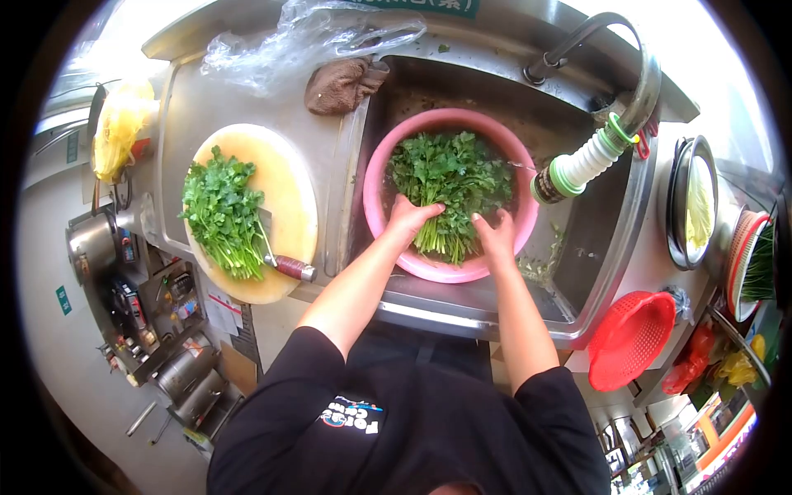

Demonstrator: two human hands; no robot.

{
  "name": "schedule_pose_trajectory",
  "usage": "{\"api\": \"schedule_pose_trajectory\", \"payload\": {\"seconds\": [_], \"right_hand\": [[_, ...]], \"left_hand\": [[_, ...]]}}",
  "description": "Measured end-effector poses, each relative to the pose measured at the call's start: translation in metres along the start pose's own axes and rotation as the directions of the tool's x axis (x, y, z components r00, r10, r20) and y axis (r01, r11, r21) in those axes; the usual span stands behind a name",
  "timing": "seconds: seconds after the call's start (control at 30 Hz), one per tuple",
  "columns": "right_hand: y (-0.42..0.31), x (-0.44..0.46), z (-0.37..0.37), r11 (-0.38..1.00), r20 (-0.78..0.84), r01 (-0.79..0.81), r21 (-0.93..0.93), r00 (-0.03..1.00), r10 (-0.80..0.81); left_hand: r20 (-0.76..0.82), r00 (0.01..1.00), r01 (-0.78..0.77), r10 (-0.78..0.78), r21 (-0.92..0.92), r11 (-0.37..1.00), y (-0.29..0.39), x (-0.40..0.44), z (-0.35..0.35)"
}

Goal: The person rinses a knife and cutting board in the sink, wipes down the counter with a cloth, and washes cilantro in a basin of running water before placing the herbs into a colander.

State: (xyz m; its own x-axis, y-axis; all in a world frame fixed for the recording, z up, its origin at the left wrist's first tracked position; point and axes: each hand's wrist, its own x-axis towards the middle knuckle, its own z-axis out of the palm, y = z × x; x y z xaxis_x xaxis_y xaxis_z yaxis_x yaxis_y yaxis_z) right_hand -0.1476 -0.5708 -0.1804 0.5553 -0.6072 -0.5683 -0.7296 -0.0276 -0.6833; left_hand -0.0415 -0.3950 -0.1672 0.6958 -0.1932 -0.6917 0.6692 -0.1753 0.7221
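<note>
A bunch of cilantro (454, 169) with pale green stems lies in water in a pink basin (381, 219), which stands in the steel sink. My left hand (408, 219) grips the bunch from its left side, thumb across the top and fingers sunk among the leaves. On the opposite side, my right hand (497, 235) holds the stems, its fingertips partly hidden. More cilantro (219, 206) rests on a round cutting board (289, 181) to the left. A knife with a brown handle (290, 266) lies at that board's edge, its blade partly under the greens.
A curved faucet (643, 70) with a white ribbed hose end (587, 163) reaches over the sink (594, 247) at right. A red colander (631, 340) stands beyond the right rim. Behind the board are a brown cloth (340, 85) and clear plastic bag (305, 41).
</note>
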Motion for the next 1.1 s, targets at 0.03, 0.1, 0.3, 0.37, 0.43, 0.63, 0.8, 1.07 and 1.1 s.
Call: {"api": "schedule_pose_trajectory", "payload": {"seconds": [0.03,0.1,0.3,0.37,0.43,0.63,0.8,1.07,1.1], "right_hand": [[-0.006,-0.001,0.002,1.000,-0.003,0.002,0.001,1.000,-0.002],[-0.017,-0.005,0.011,0.824,0.340,-0.270,0.498,0.935,0.101],[-0.008,0.010,0.030,0.710,0.629,-0.555,0.433,0.751,0.204],[-0.009,0.010,0.028,0.733,0.640,-0.539,0.414,0.746,0.187],[-0.013,0.010,0.028,0.704,0.639,-0.557,0.439,0.745,0.191],[-0.024,-0.004,0.024,0.471,0.700,-0.655,0.591,0.707,0.103],[-0.019,0.000,0.029,0.465,0.682,-0.661,0.589,0.715,0.151],[-0.017,0.004,0.011,0.498,0.774,-0.749,0.437,0.595,0.216],[-0.020,0.000,0.008,0.413,0.825,-0.792,0.449,0.545,0.150]], "left_hand": [[0.021,0.999,0.035,-0.035,-0.039,0.999,0.023,-0.014,0.005],[0.071,0.997,0.018,-0.012,-0.085,0.996,0.017,-0.007,0.001],[0.286,0.921,0.332,-0.265,-0.220,0.917,0.019,0.003,-0.016],[0.340,0.886,0.399,-0.315,-0.214,0.892,0.021,0.002,-0.016],[0.358,0.898,0.362,-0.255,-0.274,0.891,0.019,0.001,-0.013],[0.421,0.861,0.460,-0.286,-0.401,0.792,0.020,-0.007,-0.011],[0.367,0.896,0.407,-0.250,-0.455,0.792,0.016,-0.009,-0.004],[0.414,0.829,0.508,-0.376,-0.275,0.816,0.020,-0.009,-0.004],[0.397,0.850,0.477,-0.346,-0.301,0.825,0.022,-0.011,-0.002]]}}
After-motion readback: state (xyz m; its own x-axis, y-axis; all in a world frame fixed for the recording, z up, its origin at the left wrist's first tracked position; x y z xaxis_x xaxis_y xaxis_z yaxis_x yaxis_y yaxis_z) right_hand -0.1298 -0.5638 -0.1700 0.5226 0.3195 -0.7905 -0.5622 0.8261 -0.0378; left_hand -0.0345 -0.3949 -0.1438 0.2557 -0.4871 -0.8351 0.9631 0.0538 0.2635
